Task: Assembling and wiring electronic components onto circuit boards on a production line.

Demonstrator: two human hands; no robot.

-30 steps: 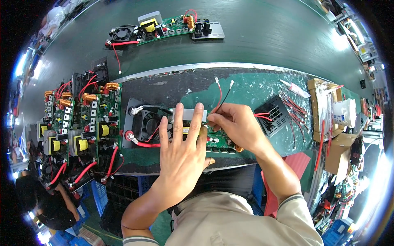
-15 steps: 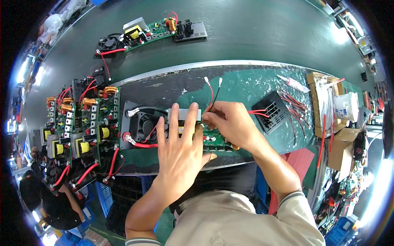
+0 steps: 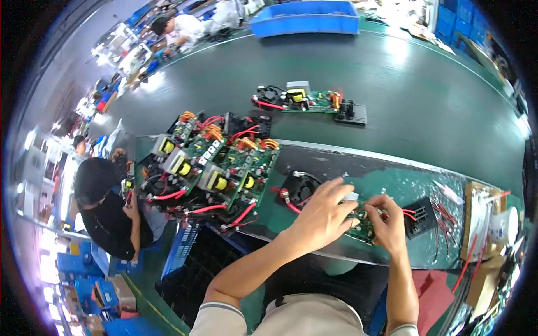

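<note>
The green circuit board (image 3: 363, 228) lies on the workbench (image 3: 386, 176), partly hidden beneath and between the person's two hands, its near edge showing in the gap below them. The left hand (image 3: 320, 219) reaches over the board's left part with its fingers fanned apart and loosely bent, clasping nothing that can be seen; a pale grey block (image 3: 351, 196) shows just beside the fingertips. Whether the palm presses on the board cannot be told. The right hand (image 3: 390, 224) is at the board's right part, thumb and forefinger drawn close together over its surface, so the board lies below and to the left of those fingertips. Whether they pinch anything cannot be told, as the detail there is too small.

A black cooling fan (image 3: 298, 187) sits beyond the left hand, to its upper left, with a thick red cable (image 3: 291, 206) running from near it toward that hand. Just to the right of the right hand lies a black slotted panel (image 3: 421, 219) with short red wires (image 3: 410, 213) at its left side, and a loose bundle of thin wires (image 3: 445, 217) is spread beside it.
</note>
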